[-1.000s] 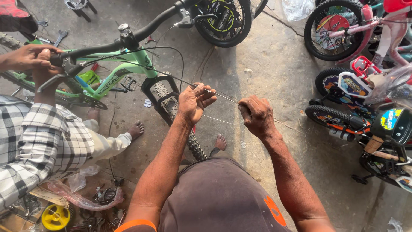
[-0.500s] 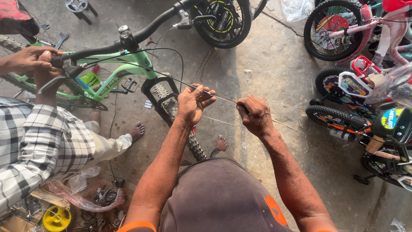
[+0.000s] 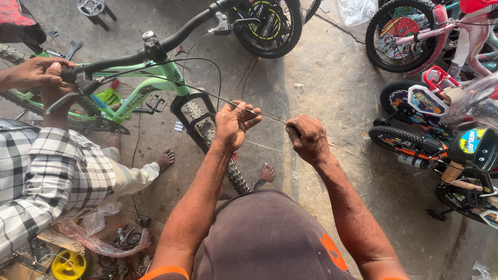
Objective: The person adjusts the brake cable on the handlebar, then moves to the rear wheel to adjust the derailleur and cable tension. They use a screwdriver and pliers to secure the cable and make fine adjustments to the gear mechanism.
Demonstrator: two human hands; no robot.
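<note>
a thin, bare steel cable (image 3: 270, 118) runs taut between the two hands, a pale silvery line no thicker than a wire, catching light against the grey concrete floor (image 3: 321, 67). the left hand (image 3: 233, 124) has its fingers (image 3: 248, 117) curled narrow around the cable, thumb and fingertips pinching it, and the right hand (image 3: 307, 139) is closed in a fist on it just beside, knuckles up. past the left fingers the cable carries on up and away toward the black handlebar (image 3: 171, 39) of a green bicycle (image 3: 150, 85), whose knobbly front tyre (image 3: 210, 135) stands just under the left hand; a second faint strand slants below the fingers. off to the far side of the left hand, another person in a checked shirt (image 3: 46, 176) grips the handlebar end and brake lever (image 3: 62, 101) with both hands. beyond the right hand, well apart, small children's bicycles (image 3: 436, 109) stand crowded together.
</note>
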